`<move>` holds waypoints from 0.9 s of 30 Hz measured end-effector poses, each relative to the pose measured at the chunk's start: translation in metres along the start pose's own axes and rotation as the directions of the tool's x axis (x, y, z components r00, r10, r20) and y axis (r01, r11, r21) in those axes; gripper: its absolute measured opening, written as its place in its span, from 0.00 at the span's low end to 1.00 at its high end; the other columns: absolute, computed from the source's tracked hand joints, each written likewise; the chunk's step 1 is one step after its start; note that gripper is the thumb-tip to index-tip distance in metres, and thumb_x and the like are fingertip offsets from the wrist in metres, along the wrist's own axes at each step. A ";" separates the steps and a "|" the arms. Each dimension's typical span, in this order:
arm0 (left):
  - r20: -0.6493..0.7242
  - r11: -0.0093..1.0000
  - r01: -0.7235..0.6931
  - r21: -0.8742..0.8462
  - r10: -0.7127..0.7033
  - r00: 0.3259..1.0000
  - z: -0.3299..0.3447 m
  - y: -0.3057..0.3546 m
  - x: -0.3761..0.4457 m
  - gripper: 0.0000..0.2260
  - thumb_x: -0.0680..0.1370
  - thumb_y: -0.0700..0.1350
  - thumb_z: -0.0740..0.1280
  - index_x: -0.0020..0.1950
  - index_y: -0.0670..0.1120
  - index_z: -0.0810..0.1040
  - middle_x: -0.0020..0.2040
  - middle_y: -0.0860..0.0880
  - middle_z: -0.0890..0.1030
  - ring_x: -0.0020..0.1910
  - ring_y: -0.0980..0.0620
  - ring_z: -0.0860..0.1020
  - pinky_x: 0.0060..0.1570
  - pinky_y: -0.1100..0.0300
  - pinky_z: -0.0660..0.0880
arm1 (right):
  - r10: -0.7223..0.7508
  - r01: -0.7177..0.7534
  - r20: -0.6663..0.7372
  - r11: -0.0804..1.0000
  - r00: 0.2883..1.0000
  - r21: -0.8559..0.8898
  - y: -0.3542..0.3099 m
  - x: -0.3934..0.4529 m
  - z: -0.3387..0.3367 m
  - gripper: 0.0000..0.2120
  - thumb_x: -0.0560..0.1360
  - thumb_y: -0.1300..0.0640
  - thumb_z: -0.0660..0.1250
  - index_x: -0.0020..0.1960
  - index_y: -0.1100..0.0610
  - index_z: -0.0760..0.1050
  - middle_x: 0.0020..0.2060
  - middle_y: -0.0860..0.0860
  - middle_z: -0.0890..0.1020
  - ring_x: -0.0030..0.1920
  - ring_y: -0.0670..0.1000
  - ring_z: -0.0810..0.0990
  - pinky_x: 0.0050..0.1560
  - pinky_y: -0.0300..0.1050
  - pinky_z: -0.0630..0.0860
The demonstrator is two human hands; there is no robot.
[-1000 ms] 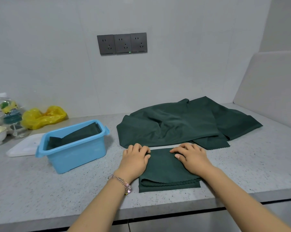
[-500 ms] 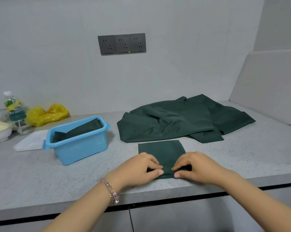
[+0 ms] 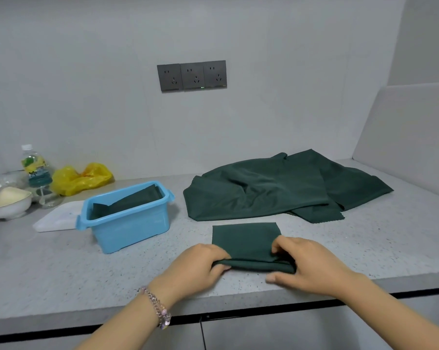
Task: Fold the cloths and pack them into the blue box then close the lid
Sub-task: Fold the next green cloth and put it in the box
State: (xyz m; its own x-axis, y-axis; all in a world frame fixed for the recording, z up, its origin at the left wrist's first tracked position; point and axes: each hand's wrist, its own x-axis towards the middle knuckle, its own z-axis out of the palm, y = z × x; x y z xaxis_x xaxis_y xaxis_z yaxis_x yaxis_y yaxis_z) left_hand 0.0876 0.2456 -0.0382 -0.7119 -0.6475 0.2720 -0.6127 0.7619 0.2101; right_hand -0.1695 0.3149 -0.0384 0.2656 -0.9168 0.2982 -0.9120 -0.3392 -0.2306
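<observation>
Cloth (image 3: 246, 238), the small folded one, is lying on the counter (image 3: 62, 269) at the 6 o'clock edge, just in front of the person. Both hands are now gripping its near edge: a second ago they were pressing flat on top of it, and half a second ago they were meeting at the middle of that edge. Now they are spreading apart and lifting the edge off the counter. The left hand (image 3: 198, 263) is pinching the left corner, fingers curled under and thumb over the fabric. The right hand (image 3: 307, 263) is clamping the right corner the same way, with its thumb lying free on the counter below.

To my eye this is starting another fold, near edge over toward 12 o'clock, making the piece small enough to pack; it could also be a lift for carrying.

Box (image 3: 130, 223) is sitting at 10 o'clock, well apart from the hands, open, with one dark cloth already leaning inside. Lid (image 3: 56, 218) is lying flat behind it at 9 o'clock. Pile (image 3: 276, 190) of unfolded cloth is waiting at 1 o'clock, so plenty of the task is remaining.
</observation>
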 end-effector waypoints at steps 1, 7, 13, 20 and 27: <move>-0.010 0.999 0.008 -0.044 -0.009 1.000 -0.001 -0.003 -0.002 0.11 0.78 0.51 0.61 0.50 0.48 0.80 0.45 0.52 0.80 0.44 0.57 0.76 0.46 0.58 0.73 | 0.034 -0.034 0.034 0.999 0.999 0.009 0.001 -0.001 -0.001 0.21 0.67 0.34 0.65 0.52 0.46 0.68 0.40 0.38 0.73 0.39 0.40 0.72 0.39 0.33 0.68; -0.109 0.938 0.128 -0.321 -0.171 0.979 -0.002 -0.011 -0.001 0.13 0.75 0.52 0.67 0.32 0.52 0.72 0.29 0.57 0.73 0.30 0.60 0.70 0.32 0.66 0.66 | 0.207 -0.203 0.008 0.949 0.978 0.243 0.008 0.021 -0.005 0.12 0.70 0.50 0.71 0.40 0.50 0.68 0.34 0.46 0.77 0.34 0.44 0.74 0.36 0.36 0.68; -0.199 0.800 0.359 -0.480 -0.498 0.844 0.004 -0.015 0.019 0.06 0.78 0.53 0.64 0.43 0.53 0.74 0.39 0.48 0.81 0.36 0.53 0.77 0.38 0.59 0.73 | 0.368 -0.350 -0.024 0.901 0.930 0.256 0.013 0.050 0.006 0.18 0.76 0.48 0.64 0.34 0.53 0.60 0.26 0.45 0.69 0.29 0.46 0.68 0.31 0.41 0.63; -0.259 0.812 0.496 -0.308 -0.573 0.777 0.020 -0.018 0.036 0.05 0.80 0.48 0.61 0.47 0.48 0.73 0.41 0.52 0.78 0.39 0.55 0.73 0.35 0.64 0.64 | 0.465 -0.471 -0.111 0.881 0.878 -0.037 0.005 0.071 0.034 0.13 0.81 0.49 0.50 0.44 0.56 0.64 0.41 0.52 0.80 0.38 0.53 0.73 0.35 0.45 0.63; -0.222 0.834 0.552 0.019 -0.534 0.816 0.027 -0.016 0.051 0.08 0.82 0.48 0.54 0.54 0.45 0.69 0.50 0.48 0.74 0.40 0.52 0.69 0.38 0.61 0.66 | 0.488 -0.505 -0.138 0.794 0.862 -0.340 0.001 0.087 0.048 0.09 0.82 0.51 0.47 0.46 0.54 0.60 0.43 0.48 0.81 0.38 0.49 0.76 0.28 0.42 0.57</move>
State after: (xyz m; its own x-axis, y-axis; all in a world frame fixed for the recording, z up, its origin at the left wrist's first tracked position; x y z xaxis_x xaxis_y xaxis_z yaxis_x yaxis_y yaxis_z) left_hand 0.0522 0.1998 -0.0532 -0.1770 -0.9314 0.3180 -0.9101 0.2779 0.3074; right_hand -0.1324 0.2248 -0.0576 -0.2599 -0.9264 0.2726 -0.9641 0.2650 -0.0186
